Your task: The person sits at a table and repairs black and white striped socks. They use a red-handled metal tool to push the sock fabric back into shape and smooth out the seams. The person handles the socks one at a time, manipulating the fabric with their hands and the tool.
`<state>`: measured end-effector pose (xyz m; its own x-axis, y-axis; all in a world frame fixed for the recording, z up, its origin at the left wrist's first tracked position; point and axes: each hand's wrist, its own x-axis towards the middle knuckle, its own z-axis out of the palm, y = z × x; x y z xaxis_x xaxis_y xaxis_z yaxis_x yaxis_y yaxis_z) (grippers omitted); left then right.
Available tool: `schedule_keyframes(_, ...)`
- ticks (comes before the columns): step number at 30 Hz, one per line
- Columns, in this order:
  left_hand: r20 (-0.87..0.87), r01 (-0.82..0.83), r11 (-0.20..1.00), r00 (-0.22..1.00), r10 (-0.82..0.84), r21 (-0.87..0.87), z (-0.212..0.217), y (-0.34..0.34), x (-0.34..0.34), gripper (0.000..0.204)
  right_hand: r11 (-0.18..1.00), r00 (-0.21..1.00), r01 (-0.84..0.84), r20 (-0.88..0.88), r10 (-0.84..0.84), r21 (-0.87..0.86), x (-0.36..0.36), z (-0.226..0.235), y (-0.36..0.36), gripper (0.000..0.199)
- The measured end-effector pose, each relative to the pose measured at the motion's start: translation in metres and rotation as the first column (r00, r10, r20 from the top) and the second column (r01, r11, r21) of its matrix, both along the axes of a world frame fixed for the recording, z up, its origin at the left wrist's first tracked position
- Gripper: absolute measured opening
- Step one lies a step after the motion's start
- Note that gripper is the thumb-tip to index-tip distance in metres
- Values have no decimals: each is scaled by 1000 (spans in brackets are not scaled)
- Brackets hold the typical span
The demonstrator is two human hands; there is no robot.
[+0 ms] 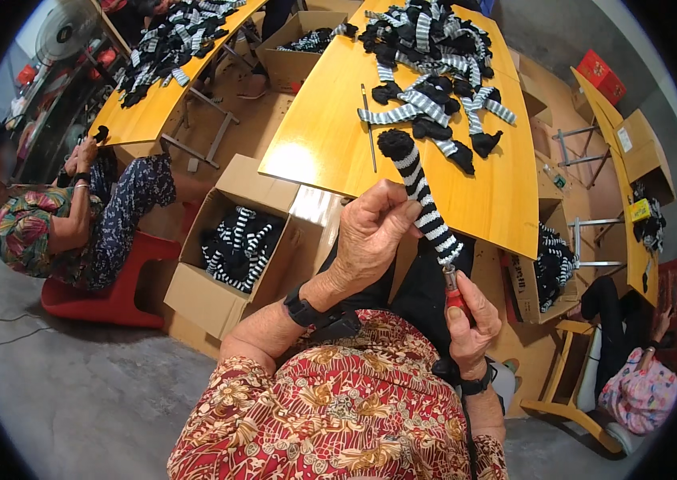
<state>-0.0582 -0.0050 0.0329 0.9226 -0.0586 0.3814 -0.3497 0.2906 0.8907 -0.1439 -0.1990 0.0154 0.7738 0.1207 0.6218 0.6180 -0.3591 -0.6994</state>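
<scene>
My left hand (374,228) pinches the side of a sock-like knit tube (425,200) with black and white stripes. Its dark, bunched end points up and away over the near edge of the table. In my right hand (474,320) is a red-handled tool (454,296) with a short metal tip, gripped between thumb and fingers. The metal tip meets the lower, white-edged end of the tube; whether it goes inside cannot be made out. Beyond my hands, a heap of similar striped and black knit pieces (426,104) covers the far part of the table.
The yellow table (314,136) has a thin dark rod (368,128) lying on it. Open cardboard boxes of striped knits stand at left (230,300) and right (514,292). One person (50,216) sits at left by another table, another person (642,388) at right.
</scene>
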Motion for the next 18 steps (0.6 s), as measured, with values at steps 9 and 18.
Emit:
schedule_keyframes(9,-40,130,923,987,-155,-363,36,15,23,35,988,992,29,128,-9,-151,4,3,11,48)
schedule_keyframes(18,67,-34,989,997,44,-144,26,11,27,20,979,974,99,221,-59,-177,8,-5,18,47)
